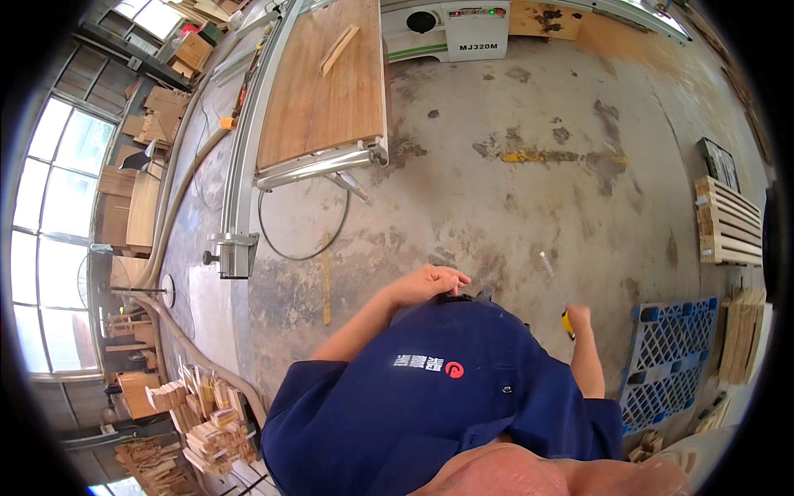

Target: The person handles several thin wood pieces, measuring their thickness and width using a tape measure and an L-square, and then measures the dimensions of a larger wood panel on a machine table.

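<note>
Yellow tape measure [568, 323]: probably light, stiff-cased, maybe a bit slick; best gripped round the case body. It sits at right, in the right hand [581, 317], fingers wrapped round it, left of the blue pallet [672, 364]. Left hand [426, 285] loosely curled at the waist, well apart; can't tell if holding anything.

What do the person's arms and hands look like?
The left hand and right hand are bare, and so are the forearms. Short, dark blue sleeves match the shirt, which has a round red mark and white writing.
</note>
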Demonstrator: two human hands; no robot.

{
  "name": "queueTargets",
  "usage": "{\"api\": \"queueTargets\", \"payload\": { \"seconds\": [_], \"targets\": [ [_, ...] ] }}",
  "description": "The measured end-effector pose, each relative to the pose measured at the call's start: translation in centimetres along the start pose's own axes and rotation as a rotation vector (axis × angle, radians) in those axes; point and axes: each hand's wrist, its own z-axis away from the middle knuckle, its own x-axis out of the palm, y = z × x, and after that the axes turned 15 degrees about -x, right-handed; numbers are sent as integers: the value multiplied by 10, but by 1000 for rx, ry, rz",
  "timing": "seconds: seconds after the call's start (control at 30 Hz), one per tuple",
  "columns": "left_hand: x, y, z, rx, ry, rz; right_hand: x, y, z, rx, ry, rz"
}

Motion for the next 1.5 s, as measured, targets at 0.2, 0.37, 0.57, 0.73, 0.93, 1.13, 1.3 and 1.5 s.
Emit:
{"api": "queueTargets", "payload": {
  "seconds": [0.2, 0.37, 0.57, 0.73, 0.93, 1.13, 1.3, 1.5],
  "targets": [
    [-74, 38, -88, -20, 2, 77, -118, -131, -142, 278, 101, -450],
    [-183, 93, -171, 42, 58, 79, -59, -68, -190, -341, -383, 322],
    [-319, 191, -219, 123, 119, 126, -63, -117, -217, 187, -241, -132],
    [-454, 207, -260, 162, 773, -296, -141, -189, -306, 285, -271, -146],
    [-603, 169, -271, -222, 1519, -595, -197, -234, -449, 158, -320, -69],
    [-644, 159, -268, -454, 1558, -649, -237, -328, -644, 160, -310, -130],
    [-698, 182, -285, -561, 1697, -506, -247, -339, -783, 234, -382, -84],
    [-751, 192, -302, -691, 1910, -483, -287, -395, -992, -128, -623, 186]
  ]
}}
